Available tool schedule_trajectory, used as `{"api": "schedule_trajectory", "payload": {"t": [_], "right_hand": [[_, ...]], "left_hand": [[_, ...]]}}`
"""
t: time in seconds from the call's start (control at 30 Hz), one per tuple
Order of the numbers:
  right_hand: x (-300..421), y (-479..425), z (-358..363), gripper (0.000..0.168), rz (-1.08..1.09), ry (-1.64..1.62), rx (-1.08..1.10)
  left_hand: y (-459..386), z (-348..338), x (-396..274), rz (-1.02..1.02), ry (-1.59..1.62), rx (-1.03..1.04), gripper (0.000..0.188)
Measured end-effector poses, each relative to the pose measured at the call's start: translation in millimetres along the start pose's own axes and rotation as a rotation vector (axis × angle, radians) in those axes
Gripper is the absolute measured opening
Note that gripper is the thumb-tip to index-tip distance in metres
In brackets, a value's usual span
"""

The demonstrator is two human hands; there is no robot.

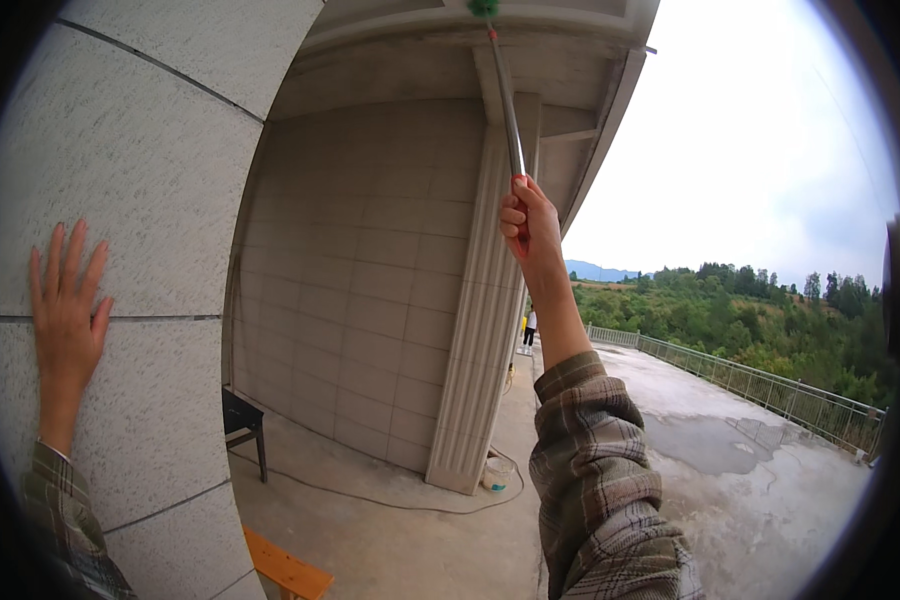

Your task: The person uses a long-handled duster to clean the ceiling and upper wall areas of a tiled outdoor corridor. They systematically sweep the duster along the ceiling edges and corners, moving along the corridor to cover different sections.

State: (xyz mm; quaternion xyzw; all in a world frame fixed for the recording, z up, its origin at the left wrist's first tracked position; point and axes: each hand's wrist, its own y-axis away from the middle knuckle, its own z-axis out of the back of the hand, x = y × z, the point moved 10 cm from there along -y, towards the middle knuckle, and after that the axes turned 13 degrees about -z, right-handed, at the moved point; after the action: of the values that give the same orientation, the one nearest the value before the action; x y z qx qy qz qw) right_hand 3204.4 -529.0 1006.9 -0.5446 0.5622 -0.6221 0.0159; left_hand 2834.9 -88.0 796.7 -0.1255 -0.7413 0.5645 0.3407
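Note:
My right hand (531, 219) grips the red handle of a long metal pole (508, 112), raised up in front of me. At the pole's far end a green bristle brush head (483, 7) is partly cut off by the top of the view, close to the ceiling (390, 56); whether it touches cannot be told. On the left, my left hand (67, 307) lies flat with fingers spread against a speckled grey wall panel (157, 187), across a dark joint line. It holds nothing.
A fluted column (472, 382) stands beyond, with a white bucket (497, 474) at its base and a cable (360, 491) along the floor. Below are an orange wooden bench (289, 562) and a black chair (244, 420). A person (529, 326) stands far off; a metal railing (750, 386) edges the wet terrace (690, 510).

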Motion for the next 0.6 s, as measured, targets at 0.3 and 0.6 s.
{"api": "schedule_trajectory", "payload": {"t": [0.3,0.6], "right_hand": [[88.6,91.8,89.6,0.038,0.165,0.162,-0.207],[165.0,174.4,151.8,0.047,0.324,0.379,-0.414]], "left_hand": [[1.4,0.6,2.9,0.022,-0.013,-0.002,0.073],[2.7,-3.0,1.4,0.015,0.009,-0.039,0.077]]}}
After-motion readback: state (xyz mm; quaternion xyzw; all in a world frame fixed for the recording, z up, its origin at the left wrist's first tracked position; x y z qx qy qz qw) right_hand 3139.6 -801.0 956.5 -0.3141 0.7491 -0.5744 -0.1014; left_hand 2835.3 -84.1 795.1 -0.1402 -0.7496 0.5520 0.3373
